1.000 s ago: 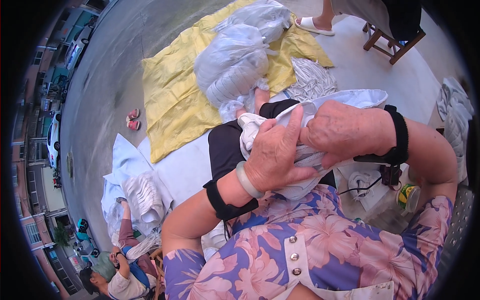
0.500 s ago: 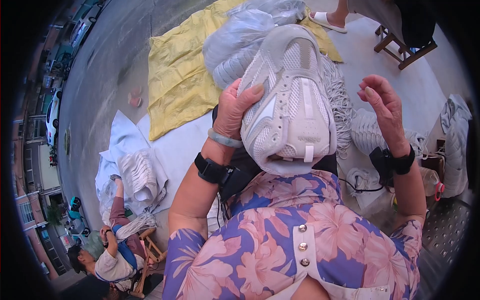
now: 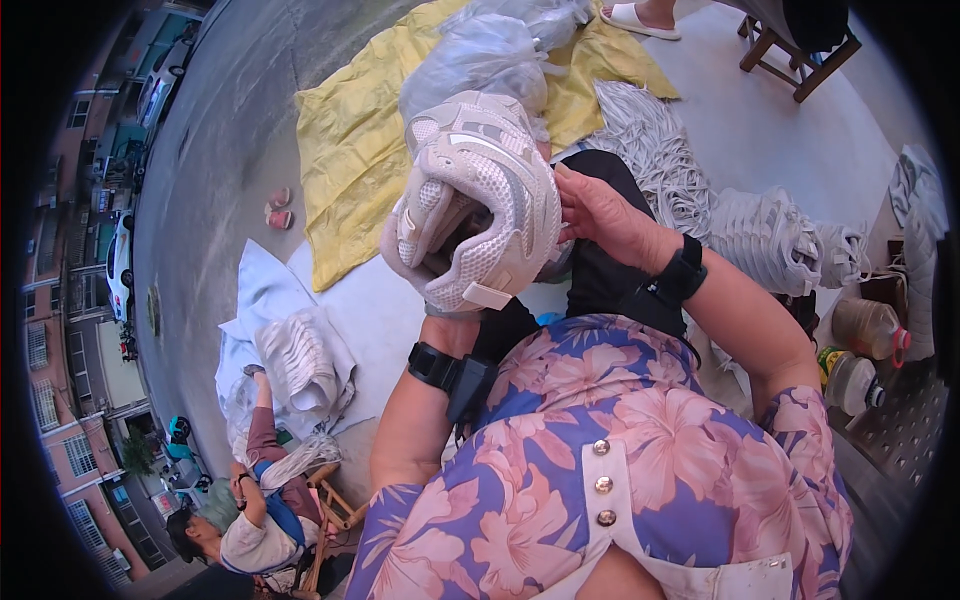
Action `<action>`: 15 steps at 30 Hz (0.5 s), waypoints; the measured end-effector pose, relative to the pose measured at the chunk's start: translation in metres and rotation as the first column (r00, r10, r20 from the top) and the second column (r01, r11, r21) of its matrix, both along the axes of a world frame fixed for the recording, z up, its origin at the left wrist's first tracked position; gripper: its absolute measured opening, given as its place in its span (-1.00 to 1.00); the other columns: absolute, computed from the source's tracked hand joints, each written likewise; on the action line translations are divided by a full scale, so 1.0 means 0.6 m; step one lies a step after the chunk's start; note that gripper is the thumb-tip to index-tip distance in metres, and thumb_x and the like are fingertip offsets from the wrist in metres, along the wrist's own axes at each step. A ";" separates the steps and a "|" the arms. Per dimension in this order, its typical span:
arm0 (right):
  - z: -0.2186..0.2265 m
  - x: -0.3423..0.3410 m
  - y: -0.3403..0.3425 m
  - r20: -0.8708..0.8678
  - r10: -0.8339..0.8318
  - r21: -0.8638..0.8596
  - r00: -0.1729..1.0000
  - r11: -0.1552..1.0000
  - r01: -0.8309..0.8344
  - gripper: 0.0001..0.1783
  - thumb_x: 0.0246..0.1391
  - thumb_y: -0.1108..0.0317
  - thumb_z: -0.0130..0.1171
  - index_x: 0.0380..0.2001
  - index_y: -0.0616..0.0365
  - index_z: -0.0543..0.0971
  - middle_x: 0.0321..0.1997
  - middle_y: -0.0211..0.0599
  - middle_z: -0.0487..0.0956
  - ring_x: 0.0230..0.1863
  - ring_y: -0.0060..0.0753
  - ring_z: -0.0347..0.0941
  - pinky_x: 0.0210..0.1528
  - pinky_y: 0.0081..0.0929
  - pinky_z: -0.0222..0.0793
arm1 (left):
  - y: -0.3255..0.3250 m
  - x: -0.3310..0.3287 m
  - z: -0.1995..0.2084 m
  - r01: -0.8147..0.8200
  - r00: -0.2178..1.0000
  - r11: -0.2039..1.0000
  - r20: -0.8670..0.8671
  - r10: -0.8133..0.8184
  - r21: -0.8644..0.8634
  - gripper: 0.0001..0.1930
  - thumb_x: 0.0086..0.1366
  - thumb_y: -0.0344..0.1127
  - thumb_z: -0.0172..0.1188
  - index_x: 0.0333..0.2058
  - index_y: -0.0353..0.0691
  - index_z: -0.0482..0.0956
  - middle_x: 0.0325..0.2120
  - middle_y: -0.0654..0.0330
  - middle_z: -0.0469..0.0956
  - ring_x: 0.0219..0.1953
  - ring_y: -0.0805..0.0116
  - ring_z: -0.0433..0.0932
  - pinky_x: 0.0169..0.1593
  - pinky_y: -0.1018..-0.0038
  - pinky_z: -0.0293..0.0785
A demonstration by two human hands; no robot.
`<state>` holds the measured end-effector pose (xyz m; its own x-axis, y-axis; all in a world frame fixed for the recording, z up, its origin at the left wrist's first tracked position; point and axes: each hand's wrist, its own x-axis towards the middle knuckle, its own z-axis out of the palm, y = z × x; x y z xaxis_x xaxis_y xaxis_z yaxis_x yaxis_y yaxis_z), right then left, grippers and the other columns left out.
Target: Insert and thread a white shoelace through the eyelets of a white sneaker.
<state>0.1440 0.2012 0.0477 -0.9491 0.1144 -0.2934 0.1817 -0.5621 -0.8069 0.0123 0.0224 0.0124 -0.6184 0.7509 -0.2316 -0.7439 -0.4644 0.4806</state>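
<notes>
We now tilt the white shoe upper (image 3: 522,205) over our lap (image 3: 608,285), baring its inside, our half-curled right hand (image 3: 617,222) back touching its right side, our left hand hidden behind, grip unclear.

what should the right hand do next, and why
Perhaps close the right hand on the white shoe to steady it: that hand is loosely open at the shoe's right edge, while the left hand is hidden behind it.
</notes>
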 end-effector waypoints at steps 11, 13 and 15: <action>-0.050 -0.012 0.017 0.236 -0.040 0.070 0.971 0.997 0.024 -0.38 -0.13 -0.34 0.01 -0.25 -0.03 0.50 -0.37 -0.55 0.46 -0.43 -0.65 0.31 -0.34 -0.61 0.22 | -0.040 0.055 -0.017 0.101 0.943 0.983 0.331 -0.045 -0.155 -0.42 0.23 0.13 -0.07 0.12 -0.08 0.26 0.10 0.13 0.31 0.14 0.12 0.26 0.22 0.06 0.11; -0.058 -0.014 0.022 0.251 -0.023 0.091 0.968 0.996 0.000 -0.41 -0.07 -0.30 -0.01 -0.22 -0.04 0.49 -0.37 -0.56 0.46 -0.41 -0.67 0.33 -0.36 -0.63 0.25 | -0.040 0.058 -0.020 0.126 0.954 0.976 0.290 -0.070 -0.178 -0.39 0.18 0.16 -0.01 0.11 -0.06 0.29 0.08 0.15 0.33 0.13 0.14 0.28 0.20 0.07 0.15; -0.065 -0.019 0.031 0.265 -0.002 0.110 0.964 0.994 -0.028 -0.45 -0.01 -0.25 -0.03 -0.18 -0.05 0.48 -0.38 -0.57 0.46 -0.40 -0.70 0.34 -0.38 -0.65 0.29 | -0.040 0.059 -0.014 0.135 0.973 0.956 0.218 -0.078 -0.262 -0.37 0.15 0.19 0.01 0.11 -0.04 0.29 0.09 0.17 0.32 0.14 0.16 0.28 0.19 0.07 0.17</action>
<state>0.1324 0.2195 0.0087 -0.8409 0.1489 -0.5203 0.4039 -0.4671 -0.7865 0.0476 -0.0018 0.0039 -0.4570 0.6998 -0.5491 -0.8766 -0.2496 0.4115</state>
